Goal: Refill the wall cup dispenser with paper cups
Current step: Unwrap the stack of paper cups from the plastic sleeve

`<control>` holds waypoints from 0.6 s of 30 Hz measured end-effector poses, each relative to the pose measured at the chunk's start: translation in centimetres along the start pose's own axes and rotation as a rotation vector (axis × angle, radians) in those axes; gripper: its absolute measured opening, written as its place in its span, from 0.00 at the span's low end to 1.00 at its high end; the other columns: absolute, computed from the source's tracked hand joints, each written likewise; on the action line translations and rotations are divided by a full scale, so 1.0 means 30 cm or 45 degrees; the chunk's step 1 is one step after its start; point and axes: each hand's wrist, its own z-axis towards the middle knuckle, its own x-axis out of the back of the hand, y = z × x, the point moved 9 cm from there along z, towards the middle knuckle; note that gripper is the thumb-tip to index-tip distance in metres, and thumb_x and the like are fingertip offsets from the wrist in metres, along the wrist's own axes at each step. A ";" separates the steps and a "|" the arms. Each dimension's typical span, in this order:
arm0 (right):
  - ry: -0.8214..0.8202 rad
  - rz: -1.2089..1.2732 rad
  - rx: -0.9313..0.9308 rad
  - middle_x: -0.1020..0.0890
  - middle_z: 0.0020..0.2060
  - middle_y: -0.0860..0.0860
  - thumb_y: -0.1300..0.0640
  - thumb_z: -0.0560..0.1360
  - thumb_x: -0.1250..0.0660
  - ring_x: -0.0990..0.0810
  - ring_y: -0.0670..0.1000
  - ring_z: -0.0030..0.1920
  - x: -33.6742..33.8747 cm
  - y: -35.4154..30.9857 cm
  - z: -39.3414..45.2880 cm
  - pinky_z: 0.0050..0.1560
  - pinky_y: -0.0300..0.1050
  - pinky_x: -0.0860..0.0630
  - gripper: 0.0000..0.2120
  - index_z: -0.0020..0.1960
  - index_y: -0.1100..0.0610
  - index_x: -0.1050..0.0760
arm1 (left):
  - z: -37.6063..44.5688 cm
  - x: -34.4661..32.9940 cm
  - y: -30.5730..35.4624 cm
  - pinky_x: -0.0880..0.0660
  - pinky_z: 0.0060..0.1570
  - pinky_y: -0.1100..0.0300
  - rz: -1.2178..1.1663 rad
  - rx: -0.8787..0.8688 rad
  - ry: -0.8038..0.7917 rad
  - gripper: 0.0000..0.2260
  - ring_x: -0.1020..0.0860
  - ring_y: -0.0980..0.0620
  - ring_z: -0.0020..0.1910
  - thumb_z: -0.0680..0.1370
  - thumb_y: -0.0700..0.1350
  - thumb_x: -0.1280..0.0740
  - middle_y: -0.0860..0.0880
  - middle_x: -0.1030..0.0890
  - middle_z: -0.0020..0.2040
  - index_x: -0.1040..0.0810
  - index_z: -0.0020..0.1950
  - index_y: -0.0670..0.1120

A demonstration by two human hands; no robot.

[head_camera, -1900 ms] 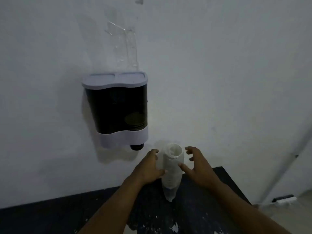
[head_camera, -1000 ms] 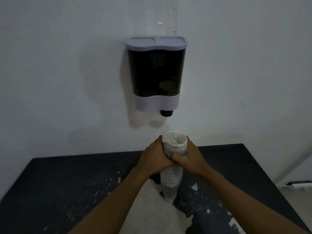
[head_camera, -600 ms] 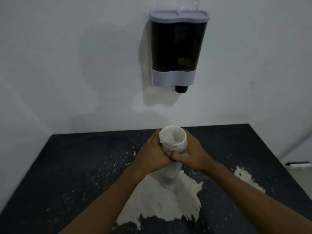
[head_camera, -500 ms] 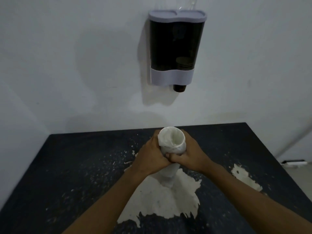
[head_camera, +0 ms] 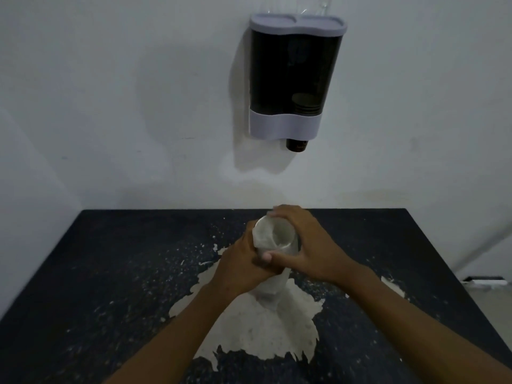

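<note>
- Black table top (head_camera: 97, 273), paint worn off in a big pale patch (head_camera: 257, 333) at lower centre, is filling the bottom half of the frame; white flecks are scattering out from the patch toward the left.
- Two bare forearms are coming in from the bottom edge and meeting at frame centre, just above the patch.
- Left hand (head_camera: 241, 267) is wrapping around the sleeve of paper cups (head_camera: 274, 239) low on its left side, fingers curled tight against it.
- Right hand (head_camera: 307, 245) is cupping the top of the sleeve from the right: thumb is crossing the front below the rim, fingers (head_camera: 285, 210) are curling over the far edge. Both hands are closing on the stack, none spread.
- Cup stack is standing roughly upright, open mouth facing the camera, white inside showing; its lower end is touching or just above the pale patch, cannot tell which. A thin wrap seems to be covering it, crumpled on the left of the rim.
- Small pale chip (head_camera: 393, 286) is showing on the table at right.
- Pale wall (head_camera: 110, 106) is rising behind the table, a lighter stain sitting under the dispenser.
- Wall cup dispenser (head_camera: 293, 76) is hanging at upper centre-right, well apart from the hands: grey lid, dark tinted body, grey lower band.
- Dark cup bottom (head_camera: 297, 145) is poking out under the band on the right side; a short stack is sitting faintly visible inside above it.
- Dispenser lid is sitting closed.
</note>
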 end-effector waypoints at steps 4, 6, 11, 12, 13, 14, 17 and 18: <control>-0.078 -0.045 -0.029 0.28 0.63 0.44 0.44 0.69 0.28 0.30 0.45 0.63 -0.050 0.009 0.018 0.64 0.46 0.29 0.20 0.58 0.50 0.25 | -0.002 -0.003 0.009 0.32 0.47 0.74 0.015 0.011 0.006 0.37 0.25 0.62 0.52 0.63 0.60 0.26 0.68 0.30 0.50 0.37 0.68 0.60; -0.037 0.101 -0.050 0.27 0.62 0.45 0.48 0.70 0.29 0.28 0.46 0.62 -0.045 0.017 0.020 0.63 0.46 0.28 0.15 0.55 0.52 0.23 | -0.007 -0.001 0.016 0.34 0.48 0.79 -0.018 0.004 0.008 0.34 0.26 0.68 0.51 0.60 0.63 0.28 0.70 0.31 0.51 0.38 0.63 0.65; 0.113 0.316 -0.025 0.19 0.49 0.50 0.50 0.76 0.33 0.21 0.44 0.49 0.047 -0.014 0.040 0.50 0.43 0.22 0.12 0.52 0.59 0.22 | -0.021 0.009 0.011 0.27 0.56 0.68 -0.071 0.001 0.022 0.36 0.24 0.63 0.56 0.62 0.63 0.24 0.66 0.26 0.57 0.38 0.65 0.64; 0.145 0.312 -0.008 0.20 0.41 0.52 0.53 0.77 0.34 0.22 0.47 0.42 0.070 -0.026 0.047 0.43 0.46 0.23 0.10 0.48 0.61 0.24 | -0.021 0.013 0.008 0.25 0.56 0.64 -0.077 0.005 0.025 0.37 0.24 0.61 0.57 0.62 0.64 0.25 0.65 0.27 0.58 0.39 0.66 0.64; 0.194 0.311 0.007 0.23 0.37 0.54 0.55 0.78 0.35 0.24 0.51 0.38 0.098 -0.035 0.055 0.38 0.47 0.25 0.10 0.44 0.62 0.27 | -0.019 0.015 0.008 0.25 0.57 0.62 -0.076 0.011 0.021 0.38 0.24 0.60 0.57 0.61 0.65 0.25 0.65 0.27 0.58 0.40 0.66 0.65; 0.238 0.319 0.013 0.24 0.35 0.56 0.56 0.79 0.36 0.24 0.53 0.36 0.122 -0.041 0.063 0.36 0.48 0.25 0.11 0.43 0.62 0.28 | -0.019 0.012 0.011 0.26 0.58 0.62 -0.068 0.014 0.010 0.38 0.25 0.59 0.57 0.62 0.64 0.25 0.64 0.28 0.58 0.41 0.66 0.66; 0.288 0.440 -0.018 0.23 0.38 0.58 0.58 0.79 0.38 0.20 0.55 0.38 0.167 -0.045 0.083 0.35 0.46 0.18 0.09 0.47 0.64 0.28 | -0.018 0.004 0.017 0.28 0.62 0.59 -0.053 0.014 -0.019 0.39 0.27 0.58 0.61 0.63 0.62 0.24 0.62 0.30 0.60 0.44 0.66 0.65; 0.282 0.466 -0.036 0.22 0.39 0.58 0.58 0.79 0.38 0.20 0.54 0.39 0.175 -0.044 0.088 0.35 0.46 0.18 0.09 0.48 0.64 0.28 | -0.017 0.005 0.025 0.28 0.63 0.58 -0.056 -0.001 -0.029 0.39 0.27 0.58 0.62 0.63 0.63 0.24 0.63 0.30 0.62 0.44 0.67 0.65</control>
